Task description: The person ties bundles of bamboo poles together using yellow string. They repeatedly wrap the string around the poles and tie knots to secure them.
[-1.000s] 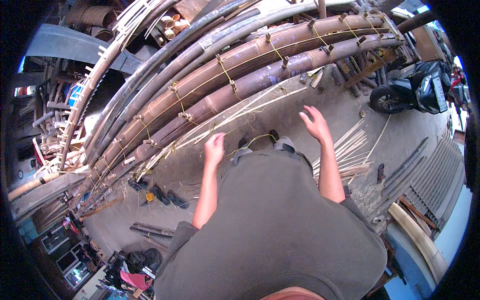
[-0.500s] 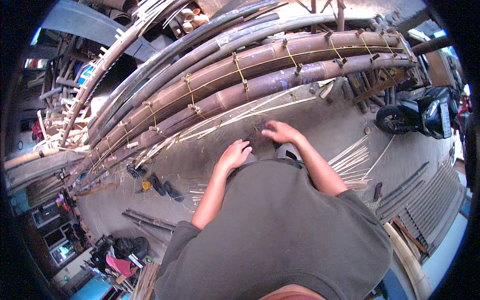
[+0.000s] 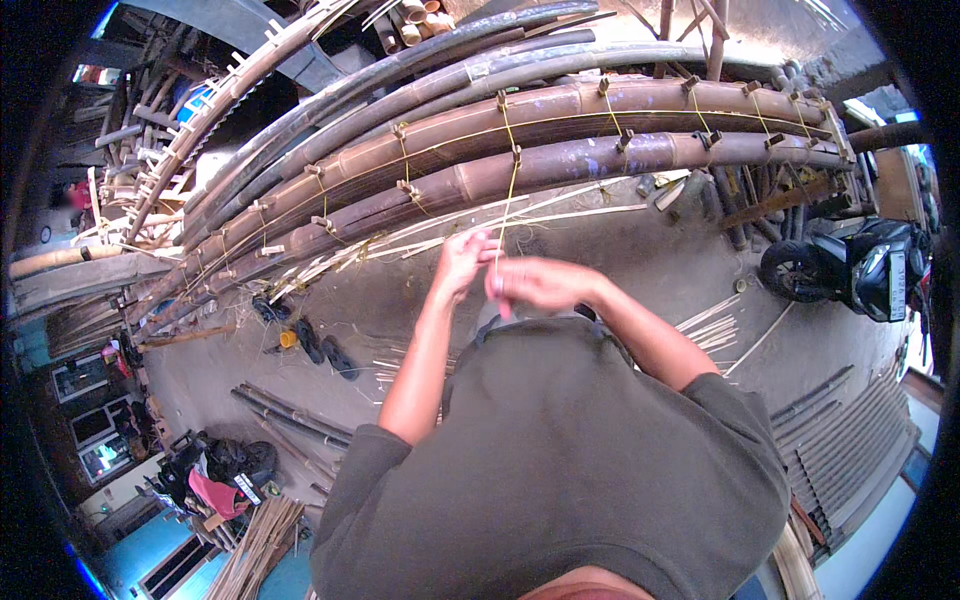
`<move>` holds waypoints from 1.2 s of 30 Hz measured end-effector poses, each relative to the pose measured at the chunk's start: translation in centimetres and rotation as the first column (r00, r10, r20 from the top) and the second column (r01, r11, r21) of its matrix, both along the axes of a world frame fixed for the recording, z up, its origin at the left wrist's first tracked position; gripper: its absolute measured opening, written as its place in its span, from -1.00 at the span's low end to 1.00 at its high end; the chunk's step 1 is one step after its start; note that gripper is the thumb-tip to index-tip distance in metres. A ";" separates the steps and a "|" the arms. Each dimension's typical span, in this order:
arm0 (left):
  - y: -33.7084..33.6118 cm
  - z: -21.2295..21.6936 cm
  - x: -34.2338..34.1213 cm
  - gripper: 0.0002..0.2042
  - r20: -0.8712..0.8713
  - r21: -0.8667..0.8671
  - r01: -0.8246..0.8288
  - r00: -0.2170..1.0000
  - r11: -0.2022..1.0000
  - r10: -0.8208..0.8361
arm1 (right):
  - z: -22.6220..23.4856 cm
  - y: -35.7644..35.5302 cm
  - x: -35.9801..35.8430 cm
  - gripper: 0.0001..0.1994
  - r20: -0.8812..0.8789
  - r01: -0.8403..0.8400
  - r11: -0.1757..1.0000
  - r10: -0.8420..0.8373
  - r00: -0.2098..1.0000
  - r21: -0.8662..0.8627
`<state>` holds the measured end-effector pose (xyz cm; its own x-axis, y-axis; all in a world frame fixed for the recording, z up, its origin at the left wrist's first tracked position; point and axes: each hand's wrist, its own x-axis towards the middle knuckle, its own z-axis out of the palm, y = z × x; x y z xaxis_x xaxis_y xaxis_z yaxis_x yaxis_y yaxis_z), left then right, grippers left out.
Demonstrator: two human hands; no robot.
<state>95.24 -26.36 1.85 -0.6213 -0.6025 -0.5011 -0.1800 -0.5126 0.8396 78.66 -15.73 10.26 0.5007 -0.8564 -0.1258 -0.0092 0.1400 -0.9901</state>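
We see a yellow strand (image 3: pixel 510 193) running nearly straight from a wooden peg (image 3: pixel 517 157) on the front bamboo pole (image 3: pixel 570 160) down to the person's hands, which meet in front of the waist. The left hand (image 3: pixel 464 264) has its fingers bent toward the strand; the right hand (image 3: pixel 542 284) reaches across, blurred, its fingers partly folded. We cannot tell which of them grips the strand, or whether both do, but its straightness suggests to us that it is kept taut against the peg. Similar yellow ties cross to the rear bamboo pole (image 3: pixel 450 140), and we judge that the pegs anchor them and hold the two lengths together. Pale split strips (image 3: pixel 590 213) lie along the floor (image 3: pixel 650 270) beneath the front pole, between it and the feet, where we think they could trip a step forward. Another fan of strips (image 3: pixel 710 325) spreads beyond the right forearm, sandals (image 3: pixel 338 357) and a yellow cup (image 3: pixel 289 339) sit off to the left, and a parked motorbike (image 3: pixel 850 265) stands well apart on the right.
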 end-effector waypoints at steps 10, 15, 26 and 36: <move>2.0 4.1 -2.9 -0.23 0.347 -0.572 0.633 0.763 0.521 -0.546 | 5.7 6.7 -8.2 -0.72 0.144 -0.095 0.973 0.065 0.987 0.211; 1.7 10.3 -5.2 -0.35 -0.570 0.322 0.773 0.619 0.547 -0.541 | -3.9 8.0 -8.1 -0.78 -0.306 0.309 0.951 -0.289 0.907 0.018; 1.3 9.5 -4.7 -0.37 -0.491 0.341 0.801 0.599 0.493 -0.633 | -1.0 8.3 -10.7 -0.76 -0.052 0.638 0.733 -0.646 0.762 0.235; 1.0 10.6 -5.3 -0.39 -0.066 0.151 0.862 0.498 0.485 -0.865 | -0.4 9.3 -11.2 -0.81 -0.058 0.631 0.756 -0.632 0.773 0.174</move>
<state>89.90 -25.35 12.43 -0.7790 0.3112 -0.5444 -0.6141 -0.2033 0.7626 67.45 -6.44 9.88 -0.1452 -0.9423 -0.3016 0.1464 0.2810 -0.9485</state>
